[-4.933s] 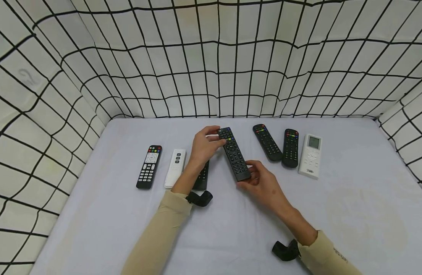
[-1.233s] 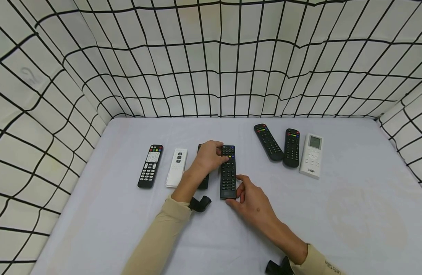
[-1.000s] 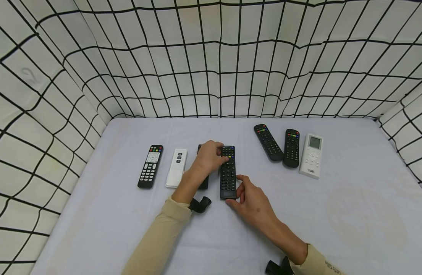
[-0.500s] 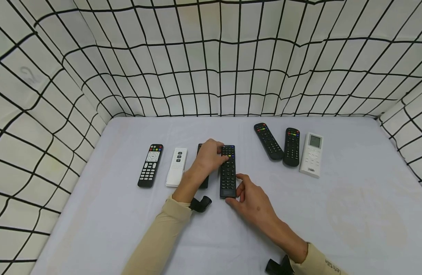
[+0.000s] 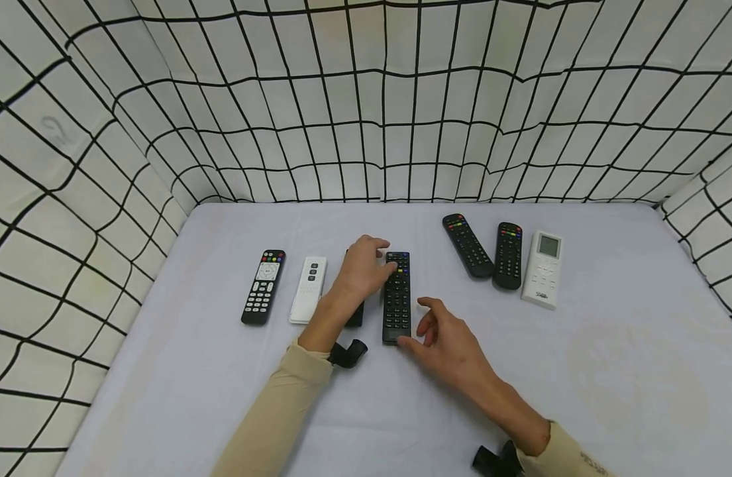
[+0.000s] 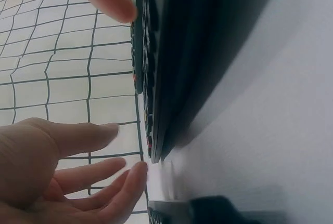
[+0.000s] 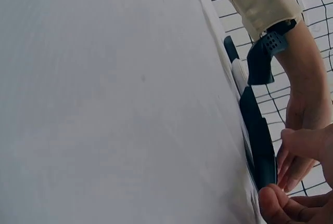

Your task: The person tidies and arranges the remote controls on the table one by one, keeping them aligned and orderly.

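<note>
White walls (image 5: pixel 395 99) overlaid with black netting (image 5: pixel 385 124) enclosed the tabletop (image 5: pixel 151 384), which held seven remotes. The central black remote (image 5: pixel 397 301) lay flat between both hands. The left hand's (image 5: pixel 360 268) grip was released, thumb by the remote's upper edge; the right hand's (image 5: pixel 452 348) was likewise loose, thumb at its lower corner (whether either thumb touched it, I could not tell). The left hand and forearm covered much of another black remote (image 5: pixel 355 317). Further left lay a white remote (image 5: pixel 309 290) and a white-buttoned remote (image 5: pixel 263 287); well to the right, two smaller black remotes (image 5: pixel 508 256) sat beside a white remote with a display (image 5: pixel 542 270).
</note>
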`<state>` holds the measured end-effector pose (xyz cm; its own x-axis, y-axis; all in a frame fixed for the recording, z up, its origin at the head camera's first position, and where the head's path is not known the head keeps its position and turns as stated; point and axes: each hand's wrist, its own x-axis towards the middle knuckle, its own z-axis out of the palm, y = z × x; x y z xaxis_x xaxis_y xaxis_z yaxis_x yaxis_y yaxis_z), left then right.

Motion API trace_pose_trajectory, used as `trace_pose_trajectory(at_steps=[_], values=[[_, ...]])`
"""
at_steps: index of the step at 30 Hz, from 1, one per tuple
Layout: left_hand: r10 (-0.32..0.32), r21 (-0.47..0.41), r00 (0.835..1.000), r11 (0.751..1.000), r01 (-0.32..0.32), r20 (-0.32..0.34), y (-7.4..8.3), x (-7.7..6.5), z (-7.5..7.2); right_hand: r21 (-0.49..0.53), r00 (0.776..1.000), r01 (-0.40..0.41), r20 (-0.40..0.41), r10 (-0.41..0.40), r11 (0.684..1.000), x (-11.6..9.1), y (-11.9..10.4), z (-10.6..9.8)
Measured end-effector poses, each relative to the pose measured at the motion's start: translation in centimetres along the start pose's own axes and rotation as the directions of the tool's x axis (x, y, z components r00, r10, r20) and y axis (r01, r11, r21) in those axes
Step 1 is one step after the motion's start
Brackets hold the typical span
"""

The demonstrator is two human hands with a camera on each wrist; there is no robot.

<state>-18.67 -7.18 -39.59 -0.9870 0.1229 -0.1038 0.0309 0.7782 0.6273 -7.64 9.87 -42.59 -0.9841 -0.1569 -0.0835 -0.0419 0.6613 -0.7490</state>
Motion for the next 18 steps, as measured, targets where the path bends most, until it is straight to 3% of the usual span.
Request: trace_pose_trajectory(at_steps=[8,18], values=[[0.048,-0.070,0.998,0.996,-0.052,-0.050,0.7,0.2,0.1,-0.002,0.992,0.089,-0.093,-0.089,0.996,0.3,1.2,-1.8],[0.102,-0.160,0.994,0.981,-0.108,-0.049,1.3,0.5,0.9,-0.066,0.971,0.108,-0.209,-0.119,0.992,1.3,2.8,-4.4]])
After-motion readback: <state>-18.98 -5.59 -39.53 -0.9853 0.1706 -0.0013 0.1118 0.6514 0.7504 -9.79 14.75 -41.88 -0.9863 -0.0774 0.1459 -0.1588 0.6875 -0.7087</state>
